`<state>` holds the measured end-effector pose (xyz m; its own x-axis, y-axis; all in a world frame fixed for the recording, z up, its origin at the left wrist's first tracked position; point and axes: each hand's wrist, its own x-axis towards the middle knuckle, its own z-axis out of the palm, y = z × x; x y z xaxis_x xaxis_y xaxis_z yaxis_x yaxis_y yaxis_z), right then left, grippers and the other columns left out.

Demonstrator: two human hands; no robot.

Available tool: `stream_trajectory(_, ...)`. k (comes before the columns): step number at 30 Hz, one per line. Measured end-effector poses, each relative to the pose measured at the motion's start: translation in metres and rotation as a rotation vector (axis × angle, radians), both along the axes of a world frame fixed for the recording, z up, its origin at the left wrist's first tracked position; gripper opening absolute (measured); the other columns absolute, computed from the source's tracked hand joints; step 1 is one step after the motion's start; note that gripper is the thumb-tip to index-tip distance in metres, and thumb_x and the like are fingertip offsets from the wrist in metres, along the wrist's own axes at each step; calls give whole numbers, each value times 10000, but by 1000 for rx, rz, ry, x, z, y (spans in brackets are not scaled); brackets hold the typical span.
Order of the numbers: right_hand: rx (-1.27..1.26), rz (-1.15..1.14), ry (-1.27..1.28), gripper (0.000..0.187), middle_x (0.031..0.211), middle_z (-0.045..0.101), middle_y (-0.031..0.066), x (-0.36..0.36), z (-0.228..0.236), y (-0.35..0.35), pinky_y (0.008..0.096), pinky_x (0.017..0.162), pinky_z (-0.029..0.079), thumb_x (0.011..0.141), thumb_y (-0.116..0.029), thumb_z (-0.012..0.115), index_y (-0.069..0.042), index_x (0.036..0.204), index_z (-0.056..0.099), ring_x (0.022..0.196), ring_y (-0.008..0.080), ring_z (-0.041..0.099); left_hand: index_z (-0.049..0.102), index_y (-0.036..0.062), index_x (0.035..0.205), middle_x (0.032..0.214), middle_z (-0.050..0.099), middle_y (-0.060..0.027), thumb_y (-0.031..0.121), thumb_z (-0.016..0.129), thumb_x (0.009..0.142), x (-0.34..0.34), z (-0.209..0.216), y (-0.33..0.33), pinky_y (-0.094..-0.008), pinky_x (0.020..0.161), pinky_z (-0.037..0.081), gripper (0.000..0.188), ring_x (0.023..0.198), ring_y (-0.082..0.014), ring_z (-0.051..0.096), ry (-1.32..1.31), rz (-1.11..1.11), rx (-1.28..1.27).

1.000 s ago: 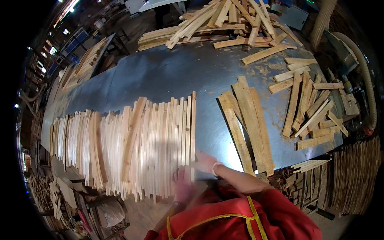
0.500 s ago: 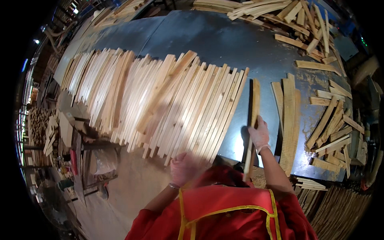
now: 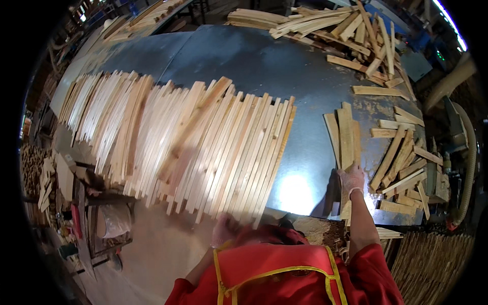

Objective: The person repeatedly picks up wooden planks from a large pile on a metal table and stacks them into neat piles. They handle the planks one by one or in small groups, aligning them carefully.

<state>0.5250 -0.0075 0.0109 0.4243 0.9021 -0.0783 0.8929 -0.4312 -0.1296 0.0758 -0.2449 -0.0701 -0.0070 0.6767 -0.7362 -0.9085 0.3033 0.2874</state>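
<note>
A long row of pale wooden strips (image 3: 239,152) lies side by side on the dark metal table (image 3: 305,76), with a wider strip (image 3: 195,127) slanting across the top. To the right of the row, a few wider wooden boards (image 3: 346,134) lie together. My right hand (image 3: 352,179), in a pale glove, is closed around the near part of these boards. My left hand (image 3: 223,230), also gloved, is low by the near ends of the strips; it is smeared and partly hidden by my red clothing, so its fingers cannot be made out.
Short wooden offcuts (image 3: 401,157) are scattered along the table's right side. A heap of wood pieces (image 3: 351,33) fills the far right. At the lower left stands a small stand (image 3: 89,229); a ribbed hose (image 3: 470,162) hangs at the right.
My right hand has left the narrow strip it held and moved right onto the wider boards. A yellowish strip now lies against the row's right edge. My left hand has drawn lower, toward my body.
</note>
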Motion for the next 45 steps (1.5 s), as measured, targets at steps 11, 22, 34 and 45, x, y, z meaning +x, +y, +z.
stream_trajectory(11, -106, -53, 1122, 893, 1319, 686, 243, -121, -11, -39, 339, 992, 530, 897, -350, 762, 83, 1591, 403, 1144, 270, 673, 696, 214, 1103, 1085, 689, 36, 561, 754, 948, -63, 29, -19, -442, 931, 469, 385, 991, -194, 630, 214, -201, -96)
stream_trajectory(22, -335, 136, 1151, 962, 1427, 626, 311, -236, -24, -69, 416, 1145, 454, 956, -389, 711, 34, 1645, 191, 1344, 426, 606, 440, 75, 1562, 1121, 735, -104, 289, 692, 1007, -52, 86, 128, -360, 831, 580, 646, 1017, -205, 693, 861, -724, 283)
stream_trajectory(34, -213, -134, 1528, 449, 1142, 744, 120, -191, -16, -91, 338, 879, 588, 937, -146, 691, 15, 1353, 648, 997, 206, 716, 424, 60, 1597, 1180, 729, -269, 208, 666, 909, -42, 123, 103, -469, 860, 574, 744, 1032, -418, 733, 1285, -989, 258)
stream_trajectory(45, -642, 876, 1022, 514, 781, 709, 155, -302, 26, -3, 440, 716, 539, 1000, -515, 587, -50, 975, 805, 699, 248, 657, 461, 40, 1522, 1265, 704, -255, 330, 781, 900, -8, 162, 144, -534, 901, 571, 757, 1100, -442, 701, 1844, -1347, 54)
